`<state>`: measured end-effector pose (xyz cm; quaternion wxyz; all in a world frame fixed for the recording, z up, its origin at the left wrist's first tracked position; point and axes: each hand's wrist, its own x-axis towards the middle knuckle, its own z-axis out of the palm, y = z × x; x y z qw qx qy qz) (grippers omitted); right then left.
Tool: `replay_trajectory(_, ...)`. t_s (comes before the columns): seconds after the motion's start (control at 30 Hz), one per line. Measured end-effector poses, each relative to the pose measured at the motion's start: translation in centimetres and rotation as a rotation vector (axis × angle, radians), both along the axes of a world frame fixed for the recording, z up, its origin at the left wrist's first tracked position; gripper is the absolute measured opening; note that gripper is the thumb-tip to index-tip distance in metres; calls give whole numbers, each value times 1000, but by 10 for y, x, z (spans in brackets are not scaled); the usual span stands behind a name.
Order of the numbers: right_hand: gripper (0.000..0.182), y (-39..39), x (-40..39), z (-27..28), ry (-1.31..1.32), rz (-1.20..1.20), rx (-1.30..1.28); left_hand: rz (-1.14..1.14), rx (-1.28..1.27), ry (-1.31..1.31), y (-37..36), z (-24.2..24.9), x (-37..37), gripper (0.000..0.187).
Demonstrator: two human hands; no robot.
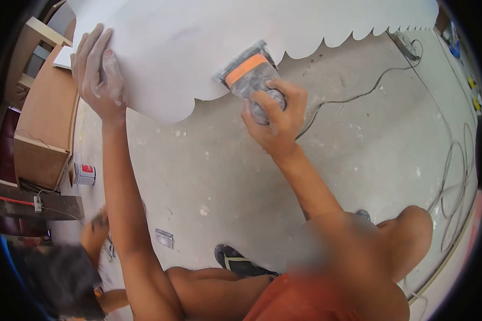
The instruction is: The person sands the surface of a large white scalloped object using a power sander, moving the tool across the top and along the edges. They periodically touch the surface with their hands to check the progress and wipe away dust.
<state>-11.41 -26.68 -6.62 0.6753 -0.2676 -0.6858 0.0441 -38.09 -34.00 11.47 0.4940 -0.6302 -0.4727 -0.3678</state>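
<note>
A large white panel (171, 59) with a scalloped lower edge fills the top of the head view. My left hand (99, 75), dusted white, lies against the panel's left edge with its fingers stretched out. My right hand (279, 113) is wrapped round the dusty body of an electric sander (248, 70) with an orange band. The sander's pad rests on the panel near its scalloped edge, and the pad's underside is hidden. From behind my right hand a dark power cord (353, 99) runs off to the upper right.
Another person (56, 278) is low at the left, with one hand behind my left forearm. Brown wooden furniture (47, 112) and a paint can (84, 174) stand at the left. A small grey block (164, 238) lies on the dusty floor (241, 187). Cable loops (455, 192) lie at the right.
</note>
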Motion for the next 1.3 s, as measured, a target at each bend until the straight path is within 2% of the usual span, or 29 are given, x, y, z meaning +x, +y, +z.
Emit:
replay_trajectory(0.13, 36, 11, 12, 7, 79, -49, -56, 30, -20, -44, -3, -3, 3, 35)
replay_trajectory(0.3, 35, 46, 20, 47, 218, -95, 33, 40, -41, -53, -4, -2, 4, 36)
replay_trajectory(0.4, 36, 37, 22, 53, 140, -99, 32, 33, -52, -62, -6, -1, 10, 35)
replay_trajectory(0.6, 37, 26, 16, -2, 152, -68, -27, 47, -60, -59, -3, -2, 14, 38)
replay_trajectory(0.7, 37, 35, 20, -6, 204, -126, -62, 40, -60, -51, -3, -3, 11, 40)
replay_trajectory(0.83, 36, 43, 25, 19, 217, -133, -27, 38, -68, -39, -5, -1, 11, 40)
replay_trajectory(0.9, 37, 39, 21, 27, 166, -105, 19, 112, -92, 5, -7, 1, 11, 39)
replay_trajectory(1.2, 37, 30, 17, -29, 183, -86, -73, 46, -60, -11, -4, -2, 9, 41)
replay_trajectory(1.3, 36, 39, 22, -14, 192, -152, -65, 84, -66, -13, -6, -2, 9, 41)
